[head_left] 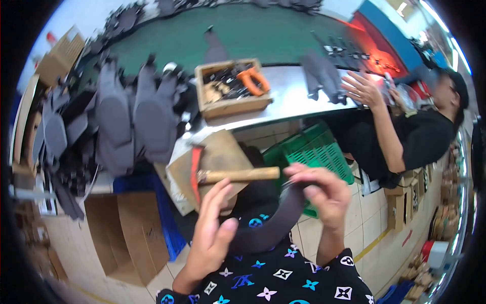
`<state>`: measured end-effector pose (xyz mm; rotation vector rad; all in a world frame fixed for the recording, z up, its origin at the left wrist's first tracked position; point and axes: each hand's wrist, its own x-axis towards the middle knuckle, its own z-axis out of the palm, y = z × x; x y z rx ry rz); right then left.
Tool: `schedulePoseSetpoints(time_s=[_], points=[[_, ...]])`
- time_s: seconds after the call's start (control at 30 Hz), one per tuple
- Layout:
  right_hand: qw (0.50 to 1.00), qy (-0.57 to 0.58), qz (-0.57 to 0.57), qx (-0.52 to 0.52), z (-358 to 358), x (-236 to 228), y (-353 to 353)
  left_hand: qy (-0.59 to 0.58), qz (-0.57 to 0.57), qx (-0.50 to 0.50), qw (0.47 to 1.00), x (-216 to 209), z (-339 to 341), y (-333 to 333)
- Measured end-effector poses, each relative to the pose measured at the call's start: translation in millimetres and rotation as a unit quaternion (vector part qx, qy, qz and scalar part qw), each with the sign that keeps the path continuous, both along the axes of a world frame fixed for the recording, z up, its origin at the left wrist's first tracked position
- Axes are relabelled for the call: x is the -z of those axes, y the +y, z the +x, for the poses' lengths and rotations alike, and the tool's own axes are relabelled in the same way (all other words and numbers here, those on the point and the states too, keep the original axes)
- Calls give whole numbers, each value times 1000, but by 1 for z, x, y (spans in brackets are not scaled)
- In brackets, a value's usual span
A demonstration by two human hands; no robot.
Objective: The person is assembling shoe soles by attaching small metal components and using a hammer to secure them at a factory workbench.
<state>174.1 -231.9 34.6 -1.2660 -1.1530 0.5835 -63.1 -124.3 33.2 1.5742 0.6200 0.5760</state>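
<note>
A curved dark grey strap-like piece (271,229) spans the gap between my hands, in front of my body. My right hand (326,197) pinches its upper end between thumb and fingers. Beside its lower end, my left hand (210,235) has its fingers stretched out and its thumb apart; whether it touches the piece I cannot tell. Just beyond my hands, a hammer with a red head and wooden handle (240,175) lies across a brown board (225,152), its handle end pointing towards my right hand.
A wooden box (235,108) of small parts and orange-handled pliers (254,81) stands on the bench. Grey padded pieces (114,114) pile up at left. A green crate (314,149), an open cardboard box (126,235) and a co-worker (415,131) at right are close by.
</note>
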Motion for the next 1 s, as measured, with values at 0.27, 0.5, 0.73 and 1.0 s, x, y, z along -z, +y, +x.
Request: schedulePoseSetpoints(time_s=[0.27, 0.5, 0.73, 1.0], points=[[918, 3, -110, 381, 210, 170, -145, -7, -43, -26, 999, 1, 24, 14], [884, -85, -178, 424, 244, 167, -13, 41, 10, -85, 995, 0, 31, 21], [832, -384, -100, 387, 323, 95, 112, 64, 123, -20, 990, -16, 48, 31], [928, 308, -5, -211, -3, -50, 93, 38, 532, -211, 819, -22, 62, 54]])
